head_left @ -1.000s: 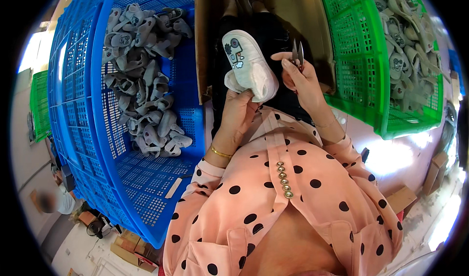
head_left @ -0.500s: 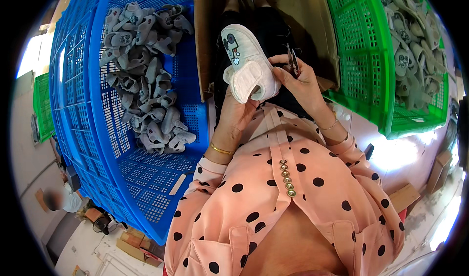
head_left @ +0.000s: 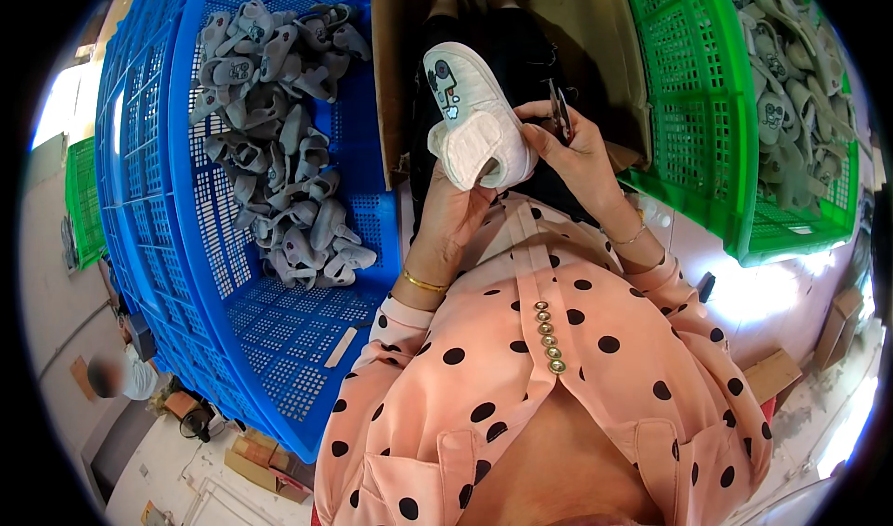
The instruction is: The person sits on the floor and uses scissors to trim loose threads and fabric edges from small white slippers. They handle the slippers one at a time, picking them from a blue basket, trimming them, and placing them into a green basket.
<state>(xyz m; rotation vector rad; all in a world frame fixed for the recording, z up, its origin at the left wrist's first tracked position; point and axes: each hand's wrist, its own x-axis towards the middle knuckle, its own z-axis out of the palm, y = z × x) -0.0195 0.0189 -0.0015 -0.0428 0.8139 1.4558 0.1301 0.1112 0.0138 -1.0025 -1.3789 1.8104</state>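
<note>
A small white child's shoe [head_left: 479, 121] is held up over my lap, its toe pointing away and a printed cartoon on its upper. My left hand [head_left: 454, 212] is closed round the heel end from below, with most of its fingers hidden by the shoe. At the shoe's right side, my right hand [head_left: 575, 154] pinches with thumb and forefinger close to the heel edge. Dark thread snips [head_left: 560, 115] are tucked in that same hand, their thin pointed blades sticking up past the fingers. Whether a thread lies in the pinch is too small to see.
To my left stands a blue plastic crate [head_left: 288, 340] with many grey children's shoes [head_left: 279, 145] heaped inside. A green crate [head_left: 684, 89] on the right holds more such shoes. Between them an open cardboard box [head_left: 595, 24] surrounds my legs. Another person [head_left: 135, 377] is far left.
Both hands keep their hold, and the shoe has shifted only very slightly. The snips in my right hand have moved a touch to the right.
</note>
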